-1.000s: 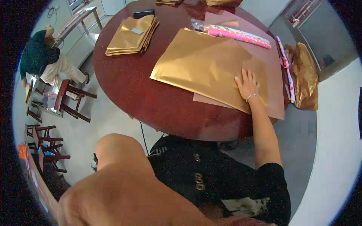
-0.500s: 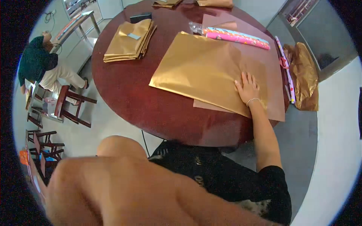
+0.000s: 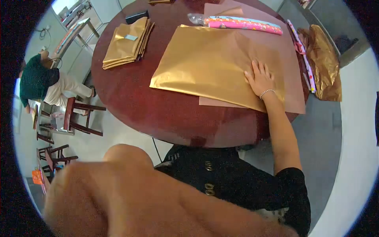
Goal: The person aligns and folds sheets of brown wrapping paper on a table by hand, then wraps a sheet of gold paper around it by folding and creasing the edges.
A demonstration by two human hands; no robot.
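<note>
My right hand (image 3: 262, 82) lies flat, palm down and fingers spread, on the right part of a large gold sheet or bag (image 3: 205, 61). A thin bracelet is round its wrist. Under the gold piece lies a wider pinkish-brown sheet (image 3: 292, 75), showing along the right and front edges. The bare skin of my left arm (image 3: 138, 197) fills the lower left, blurred and close to the camera; no fingers of my left hand show. Two wrapped rolls, pink and light blue (image 3: 244, 24), rest just behind the gold piece.
On the round red table (image 3: 126, 98), a gold stack (image 3: 126, 43) with a small grey label lies beside a black case (image 3: 137, 16). A patterned roll (image 3: 302, 55) and crumpled gold wrapping (image 3: 323, 67) are at the right. A person (image 3: 39, 79) sits at the left near wooden stools (image 3: 83, 114).
The view has shifted, so the table and its items appear higher up. My left arm now covers the bottom differently, reaching farther right. My right hand stays on the gold piece.
</note>
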